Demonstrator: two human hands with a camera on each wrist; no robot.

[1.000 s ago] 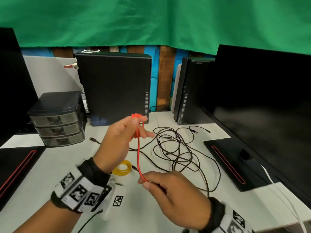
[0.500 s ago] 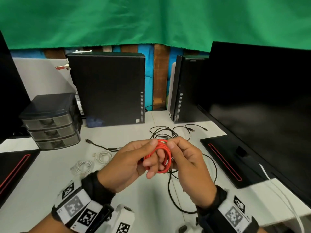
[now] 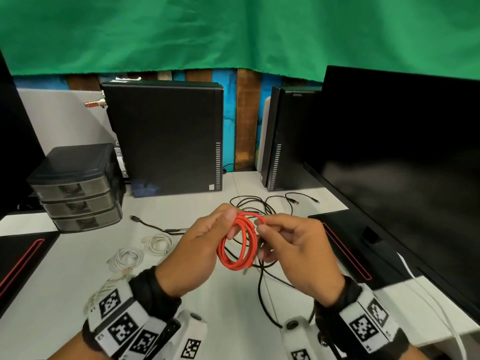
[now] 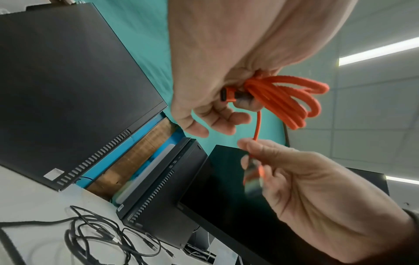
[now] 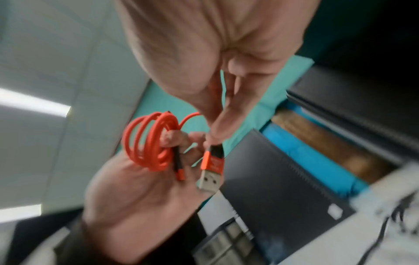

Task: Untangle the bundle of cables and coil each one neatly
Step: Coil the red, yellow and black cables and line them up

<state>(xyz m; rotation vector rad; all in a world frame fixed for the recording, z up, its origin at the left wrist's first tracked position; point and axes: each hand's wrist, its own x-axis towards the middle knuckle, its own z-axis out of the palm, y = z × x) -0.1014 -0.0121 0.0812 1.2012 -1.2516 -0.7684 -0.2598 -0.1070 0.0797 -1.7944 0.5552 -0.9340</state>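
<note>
A red cable (image 3: pixel 239 245) is wound into a small coil of several loops, held above the white table (image 3: pixel 65 294). My left hand (image 3: pixel 230 224) grips the coil at its top, with one red plug (image 4: pixel 228 95) tucked under the fingers. My right hand (image 3: pixel 261 227) pinches the cable's free end just behind the USB plug (image 5: pixel 211 172); a short stretch runs from it to the coil (image 5: pixel 149 139). A loose tangle of black cables (image 3: pixel 262 206) lies on the table under and beyond both hands. Two coiled white cables (image 3: pixel 127 258) (image 3: pixel 158 242) lie to the left.
Two black computer towers (image 3: pixel 166 136) (image 3: pixel 280 141) stand at the back. A large black monitor (image 3: pixel 402 165) fills the right side, its base (image 3: pixel 345 242) near my right hand. A grey drawer unit (image 3: pixel 75 188) stands left. A white lead (image 3: pixel 428 297) trails front right.
A second ago the red cable hung stretched between my raised left hand and lower right hand. Now it is wound into a coil and both hands are close together on it.
</note>
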